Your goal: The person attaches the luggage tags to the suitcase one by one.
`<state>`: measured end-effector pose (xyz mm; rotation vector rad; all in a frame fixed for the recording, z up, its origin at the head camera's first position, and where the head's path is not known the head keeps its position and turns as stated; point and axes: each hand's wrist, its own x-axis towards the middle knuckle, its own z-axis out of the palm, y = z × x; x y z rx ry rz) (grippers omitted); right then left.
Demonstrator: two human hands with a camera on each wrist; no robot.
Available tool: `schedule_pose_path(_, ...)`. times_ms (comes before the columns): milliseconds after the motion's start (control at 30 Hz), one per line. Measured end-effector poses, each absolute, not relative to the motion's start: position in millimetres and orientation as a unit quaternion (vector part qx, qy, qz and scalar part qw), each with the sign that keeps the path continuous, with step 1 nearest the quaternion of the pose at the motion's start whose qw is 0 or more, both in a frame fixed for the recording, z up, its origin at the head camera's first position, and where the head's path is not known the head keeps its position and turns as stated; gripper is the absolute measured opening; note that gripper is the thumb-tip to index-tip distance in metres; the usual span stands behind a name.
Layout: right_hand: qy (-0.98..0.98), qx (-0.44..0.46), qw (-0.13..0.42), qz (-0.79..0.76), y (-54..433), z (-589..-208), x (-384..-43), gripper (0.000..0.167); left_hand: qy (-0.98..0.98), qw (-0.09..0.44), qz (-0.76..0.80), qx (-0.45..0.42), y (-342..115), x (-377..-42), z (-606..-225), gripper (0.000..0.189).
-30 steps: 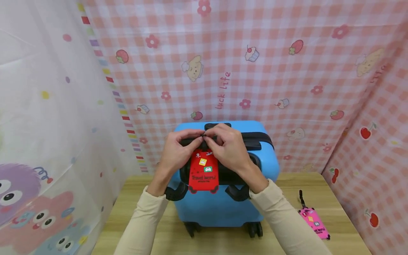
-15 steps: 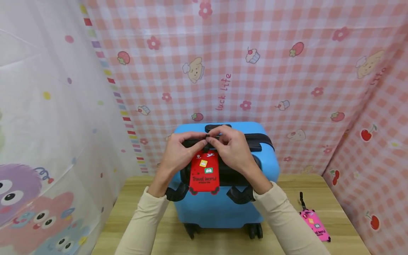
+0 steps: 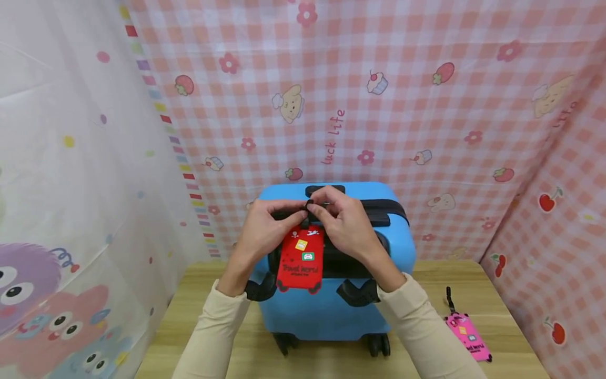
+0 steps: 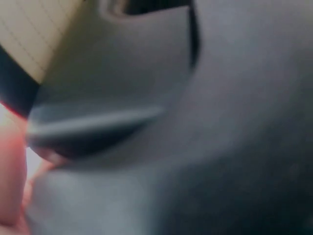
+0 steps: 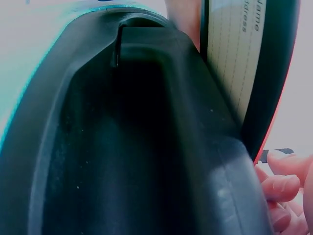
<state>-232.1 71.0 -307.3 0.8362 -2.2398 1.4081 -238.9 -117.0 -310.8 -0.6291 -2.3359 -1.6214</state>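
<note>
A red luggage tag (image 3: 300, 260) with small stickers and lettering hangs in front of the black carry handle of a blue suitcase (image 3: 326, 310). Its black strap (image 3: 305, 222) runs up to the fingertips of both hands. My left hand (image 3: 265, 226) pinches the strap from the left, thumb below and index finger above. From the right, my right hand (image 3: 347, 221) pinches it at nearly the same spot. The tag's back shows a lined name and address card (image 5: 237, 54) in the right wrist view. Black plastic of the handle (image 4: 112, 93) fills most of the left wrist view.
A pink luggage tag (image 3: 468, 337) with its own black strap lies on the wooden table (image 3: 189, 326), right of the suitcase. Black wheels (image 3: 379, 343) stand on the tabletop. A pink checked curtain (image 3: 407, 116) hangs close behind, and a white patterned one (image 3: 94, 184) at left.
The red tag first shifts slightly right, then swings back left and a little lower. Both hands move slightly right, keeping their fingertips together at the strap.
</note>
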Motion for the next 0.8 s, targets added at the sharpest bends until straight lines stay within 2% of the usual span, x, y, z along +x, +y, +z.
schedule_pose_path(300, -0.791, 0.269, 0.191, 0.515, 67.9, -306.9, -230.7, 0.015, -0.802, 0.098, -0.554, -0.2, -118.1, -238.2, -310.4, 0.026)
schedule_pose_path(800, -0.756, 0.248, 0.145, 0.588, 74.3, -304.5, -230.2, 0.015, -0.808, 0.102, -0.544, -0.204, -116.4, -237.9, -308.8, 0.023)
